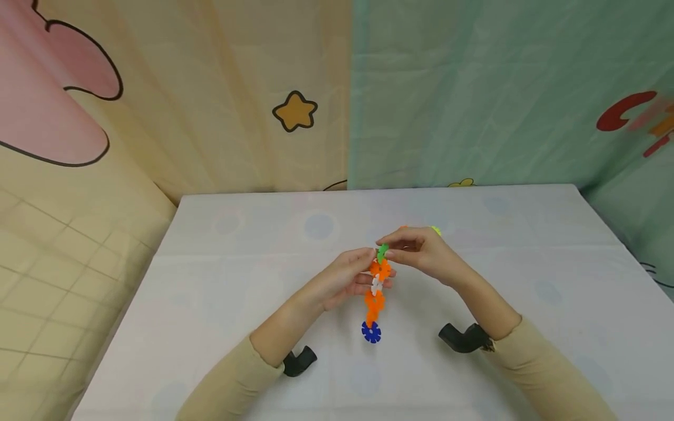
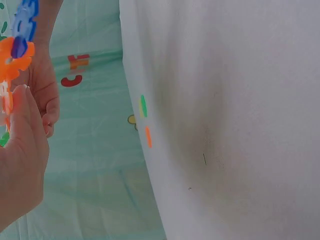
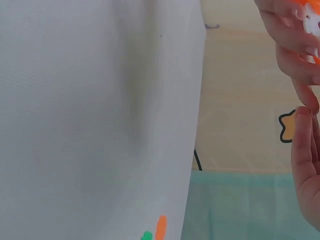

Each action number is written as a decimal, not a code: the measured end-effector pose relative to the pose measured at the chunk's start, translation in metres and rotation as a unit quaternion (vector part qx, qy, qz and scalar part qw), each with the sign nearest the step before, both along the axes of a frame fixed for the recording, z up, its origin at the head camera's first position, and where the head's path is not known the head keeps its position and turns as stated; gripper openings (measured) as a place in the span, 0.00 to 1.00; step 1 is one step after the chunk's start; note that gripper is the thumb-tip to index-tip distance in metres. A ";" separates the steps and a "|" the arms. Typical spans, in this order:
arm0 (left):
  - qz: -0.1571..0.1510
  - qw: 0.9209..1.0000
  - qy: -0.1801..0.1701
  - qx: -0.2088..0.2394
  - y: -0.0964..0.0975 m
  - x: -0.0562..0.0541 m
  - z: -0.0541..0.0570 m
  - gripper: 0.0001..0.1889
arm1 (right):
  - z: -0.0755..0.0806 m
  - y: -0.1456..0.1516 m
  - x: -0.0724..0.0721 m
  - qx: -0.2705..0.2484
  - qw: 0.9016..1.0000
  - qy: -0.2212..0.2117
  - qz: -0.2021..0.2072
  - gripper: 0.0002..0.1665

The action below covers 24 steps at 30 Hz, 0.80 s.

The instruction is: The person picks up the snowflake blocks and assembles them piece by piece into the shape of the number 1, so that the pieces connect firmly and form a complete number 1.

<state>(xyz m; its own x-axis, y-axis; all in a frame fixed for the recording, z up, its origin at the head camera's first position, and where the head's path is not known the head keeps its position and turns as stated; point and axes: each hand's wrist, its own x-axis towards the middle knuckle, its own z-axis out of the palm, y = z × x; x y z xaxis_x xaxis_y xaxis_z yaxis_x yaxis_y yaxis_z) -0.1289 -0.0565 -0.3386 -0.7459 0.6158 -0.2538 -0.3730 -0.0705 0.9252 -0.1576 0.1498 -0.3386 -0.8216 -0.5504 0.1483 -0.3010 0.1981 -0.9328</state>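
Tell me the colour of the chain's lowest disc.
Blue; the disc shows best in the head view.

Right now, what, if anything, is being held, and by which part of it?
A chain of notched discs: the left hand holds it near the upper orange disc, while the right hand pinches the green disc at its upper end.

Smooth plastic-looking linked discs, creased matt cloth backdrop, matt cloth-like table cover
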 end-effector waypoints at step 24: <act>0.043 0.999 0.014 -0.026 0.006 -0.006 -0.011 0.24 | -0.007 0.047 -0.016 0.083 0.988 -0.060 -0.114 0.19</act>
<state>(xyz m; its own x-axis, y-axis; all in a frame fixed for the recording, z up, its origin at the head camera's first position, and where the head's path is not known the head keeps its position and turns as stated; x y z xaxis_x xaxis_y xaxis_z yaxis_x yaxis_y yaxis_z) -0.1351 -0.0506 -0.3500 -0.8028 0.5358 -0.2617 -0.3408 -0.0522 0.9387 -0.1735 0.1965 -0.3458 -0.9333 -0.3573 -0.0348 -0.1196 0.4008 -0.9083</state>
